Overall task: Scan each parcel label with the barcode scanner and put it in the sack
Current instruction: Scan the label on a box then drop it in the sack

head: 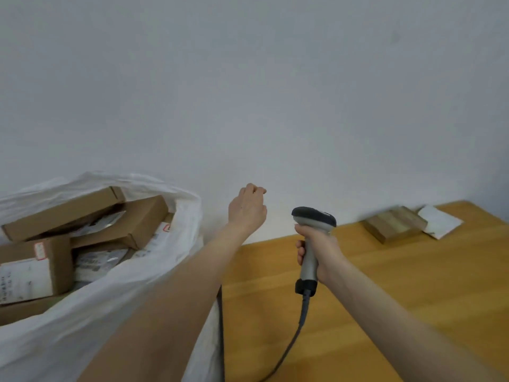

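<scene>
While right hand [321, 250] grips scanner [314, 216], left hand [248, 209] relaxed, sack [124, 299] beside, 2 parcels [395, 224] beyond

Crinkled plastic sack [82, 312], cardboard parcels [63, 210] (matt), smooth wooden table [385, 285]
</scene>
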Demonstrator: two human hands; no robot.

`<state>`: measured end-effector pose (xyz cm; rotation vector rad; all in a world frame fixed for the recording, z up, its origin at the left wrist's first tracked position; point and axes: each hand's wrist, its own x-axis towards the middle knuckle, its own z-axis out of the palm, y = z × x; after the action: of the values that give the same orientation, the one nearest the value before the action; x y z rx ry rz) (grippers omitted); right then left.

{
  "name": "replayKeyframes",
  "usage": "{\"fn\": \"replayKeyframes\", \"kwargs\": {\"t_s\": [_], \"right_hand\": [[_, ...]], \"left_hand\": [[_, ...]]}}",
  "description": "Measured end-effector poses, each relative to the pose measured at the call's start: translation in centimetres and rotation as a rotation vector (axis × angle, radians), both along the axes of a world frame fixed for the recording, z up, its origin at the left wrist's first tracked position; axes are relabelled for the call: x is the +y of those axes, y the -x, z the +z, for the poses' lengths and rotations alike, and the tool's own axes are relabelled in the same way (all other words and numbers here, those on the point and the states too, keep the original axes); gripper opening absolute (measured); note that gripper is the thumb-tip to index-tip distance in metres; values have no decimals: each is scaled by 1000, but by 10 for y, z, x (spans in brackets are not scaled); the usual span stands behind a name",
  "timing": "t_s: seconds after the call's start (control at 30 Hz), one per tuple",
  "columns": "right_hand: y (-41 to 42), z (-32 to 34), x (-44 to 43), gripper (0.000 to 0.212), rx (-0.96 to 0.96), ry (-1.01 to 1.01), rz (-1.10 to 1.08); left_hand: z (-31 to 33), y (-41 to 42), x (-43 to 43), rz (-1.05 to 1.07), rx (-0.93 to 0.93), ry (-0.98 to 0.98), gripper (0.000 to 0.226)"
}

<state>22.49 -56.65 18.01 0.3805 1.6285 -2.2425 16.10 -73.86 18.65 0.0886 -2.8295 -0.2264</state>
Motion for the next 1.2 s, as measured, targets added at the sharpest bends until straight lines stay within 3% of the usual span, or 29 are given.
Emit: {"fn": "replayKeyframes", "kwargs": {"t_s": [0.3,0.53,0.8,1.2], "right_hand": [[43,-51,256,10,-129,-60,-238],[84,-69,372,9,-182,-96,-361],[163,-92,427,12,-210,-112,-410],[322,-201,441,19,-323,-161,-351]], "left_hand": [[-68,55,247,-119,-260,-4,50],[-98,101,373,-222,-332,22,50],[-157,181,418,-173,-509,-27,59],[-253,373,410,11,-664,-280,109]]}}
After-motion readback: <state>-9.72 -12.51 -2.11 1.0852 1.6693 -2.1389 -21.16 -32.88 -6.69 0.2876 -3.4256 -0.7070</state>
